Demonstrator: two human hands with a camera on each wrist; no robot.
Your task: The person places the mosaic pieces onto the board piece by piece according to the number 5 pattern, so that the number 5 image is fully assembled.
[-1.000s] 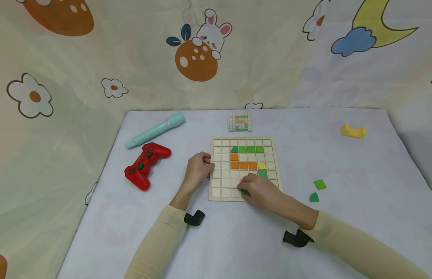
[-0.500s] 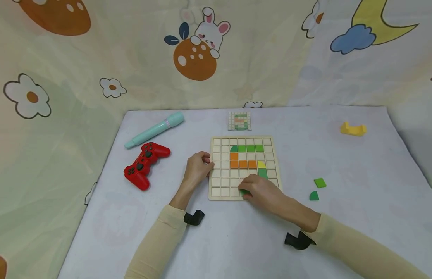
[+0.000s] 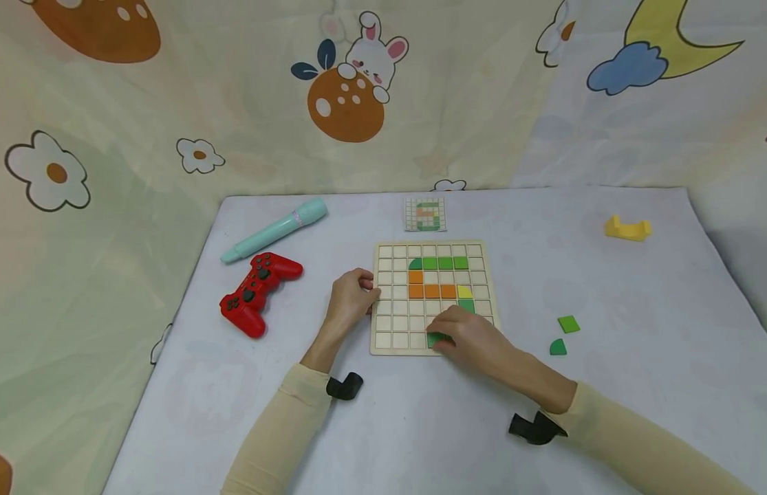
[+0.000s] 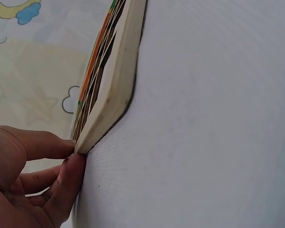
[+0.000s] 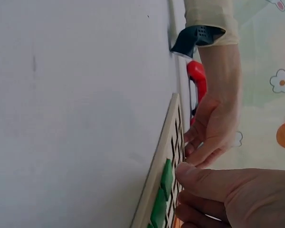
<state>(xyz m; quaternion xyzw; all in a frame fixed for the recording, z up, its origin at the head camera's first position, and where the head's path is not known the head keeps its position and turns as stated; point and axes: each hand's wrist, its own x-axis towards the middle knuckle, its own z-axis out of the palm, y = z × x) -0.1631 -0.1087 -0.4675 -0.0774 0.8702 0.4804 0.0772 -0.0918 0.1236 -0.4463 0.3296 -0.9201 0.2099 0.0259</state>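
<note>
The square wooden grid board (image 3: 392, 324) lies on the table with orange, yellow and green tiles in some cells. My left hand (image 3: 351, 297) pinches its left edge; the left wrist view shows thumb and finger at the board corner (image 4: 104, 111). Over the near side of the board, my right hand (image 3: 476, 338) has thumb and fingertips around a green tile (image 3: 434, 339) in the bottom row. In the right wrist view, that green tile (image 5: 166, 178) lies by the thumb tip, with another green tile (image 5: 157, 209) beside it. The hand hides nearby cells.
Right of the board lie a green square tile (image 3: 568, 324) and a green quarter-round tile (image 3: 558, 347). A small pattern card (image 3: 425, 214) lies behind it. At left are a red game controller (image 3: 259, 292) and a turquoise microphone-like stick (image 3: 274, 231); a yellow block (image 3: 627, 229) sits back right.
My right hand has shifted slightly right and up, showing more of the green tile under its fingertips. My left hand keeps its hold on the board's edge.
</note>
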